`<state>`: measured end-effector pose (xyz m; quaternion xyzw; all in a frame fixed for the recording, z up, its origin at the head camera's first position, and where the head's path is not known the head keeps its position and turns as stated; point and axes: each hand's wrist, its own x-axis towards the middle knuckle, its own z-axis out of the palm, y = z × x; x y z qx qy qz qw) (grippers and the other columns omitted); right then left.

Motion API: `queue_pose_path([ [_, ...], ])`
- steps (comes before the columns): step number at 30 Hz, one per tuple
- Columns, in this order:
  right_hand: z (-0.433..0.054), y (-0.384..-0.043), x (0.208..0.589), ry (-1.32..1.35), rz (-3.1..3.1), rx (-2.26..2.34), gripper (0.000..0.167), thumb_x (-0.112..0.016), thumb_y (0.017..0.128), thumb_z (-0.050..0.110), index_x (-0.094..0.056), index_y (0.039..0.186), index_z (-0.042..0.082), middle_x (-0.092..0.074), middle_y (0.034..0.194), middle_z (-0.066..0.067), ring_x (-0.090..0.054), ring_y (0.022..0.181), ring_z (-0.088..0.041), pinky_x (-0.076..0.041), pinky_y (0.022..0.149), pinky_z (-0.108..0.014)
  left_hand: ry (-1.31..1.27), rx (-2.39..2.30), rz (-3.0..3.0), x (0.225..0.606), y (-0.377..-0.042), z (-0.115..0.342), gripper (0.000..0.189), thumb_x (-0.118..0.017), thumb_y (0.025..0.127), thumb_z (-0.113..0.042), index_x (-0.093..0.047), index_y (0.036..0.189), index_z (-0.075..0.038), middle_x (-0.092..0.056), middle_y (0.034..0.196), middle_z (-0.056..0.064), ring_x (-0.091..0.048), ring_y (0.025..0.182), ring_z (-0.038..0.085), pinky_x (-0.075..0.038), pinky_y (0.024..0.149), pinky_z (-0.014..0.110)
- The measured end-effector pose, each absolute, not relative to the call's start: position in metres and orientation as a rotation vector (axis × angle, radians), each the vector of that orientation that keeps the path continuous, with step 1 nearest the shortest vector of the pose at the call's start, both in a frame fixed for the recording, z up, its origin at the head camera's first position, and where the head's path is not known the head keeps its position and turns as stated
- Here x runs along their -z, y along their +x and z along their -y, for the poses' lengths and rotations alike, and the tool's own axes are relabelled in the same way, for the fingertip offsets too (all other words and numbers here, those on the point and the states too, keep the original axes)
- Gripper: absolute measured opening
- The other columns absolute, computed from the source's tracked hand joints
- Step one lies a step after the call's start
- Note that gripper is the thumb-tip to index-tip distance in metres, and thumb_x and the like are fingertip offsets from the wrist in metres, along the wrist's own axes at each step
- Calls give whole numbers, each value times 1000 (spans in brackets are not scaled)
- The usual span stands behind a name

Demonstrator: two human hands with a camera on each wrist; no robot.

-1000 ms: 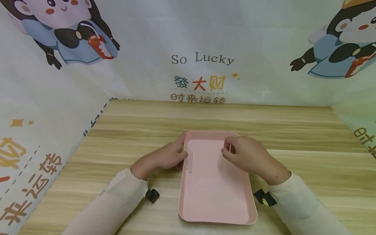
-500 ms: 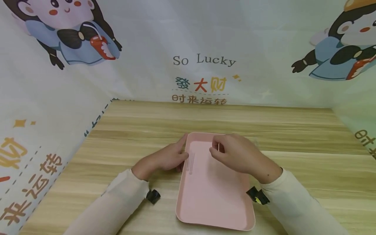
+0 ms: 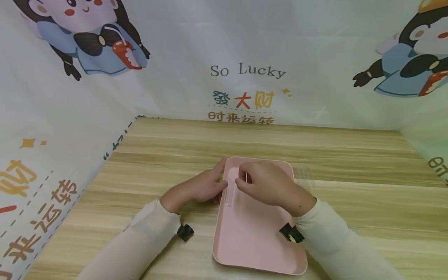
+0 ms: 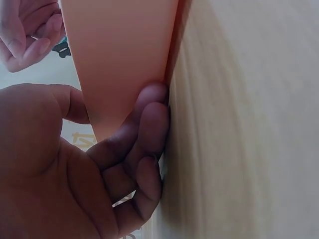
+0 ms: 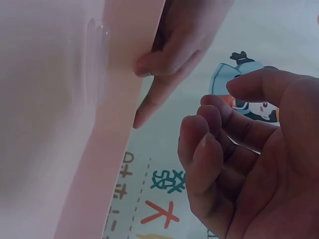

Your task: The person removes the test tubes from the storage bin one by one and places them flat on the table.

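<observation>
A pink rectangular tray [image 3: 259, 249] lies on the table. My left hand [image 3: 199, 186] grips its left wall, the thumb at the rim and the curled fingers against the outer side, low near the tabletop in the left wrist view. Slim clear rods or tubes [image 3: 229, 194] rest inside along that wall; they also show as rounded clear shapes [image 5: 97, 59] in the right wrist view. Over the tray's upper part hovers my right hand [image 3: 267, 184], just right of the clear pieces. Its fingers are loosely bent, with nothing visible between them [image 5: 239, 144].
Several clear, ribbed pieces [image 3: 303, 175] lie on the wooden table [image 3: 357, 217] just past the tray's upper right edge, partly hidden by it. Printed cloth [image 3: 175, 46] forms walls at the back and both sides.
My right hand has moved left across the tray towards the clear pieces, exposing the ribbed clear pieces at the right. The tray's near end has tilted round slightly; my left hand stays at its wall.
</observation>
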<state>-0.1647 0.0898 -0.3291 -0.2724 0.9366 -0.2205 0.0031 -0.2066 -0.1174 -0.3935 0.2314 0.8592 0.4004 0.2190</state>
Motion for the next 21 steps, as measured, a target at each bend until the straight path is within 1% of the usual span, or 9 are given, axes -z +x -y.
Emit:
queue_pose_path([
  [12, -80, -168, 350, -794, -2847, 697, 18, -59, 92, 22, -59, 74, 17, -47, 58, 8, -43, 52, -6, -34, 49, -22, 592, -1136, -2336, 394, -208, 115, 79, -40, 99, -10, 10, 161, -12, -65, 65, 10, -62, 54, 17, -55, 57, 32],
  [21, -78, -173, 363, -783, -2812, 698, 19, -62, 92, 21, -58, 74, 19, -51, 60, 9, -43, 52, -6, -34, 49, -22, 573, -1154, -2331, 393, -208, 116, 70, -35, 106, -15, 7, 161, -12, -66, 64, 10, -63, 53, 18, -56, 57, 33],
])
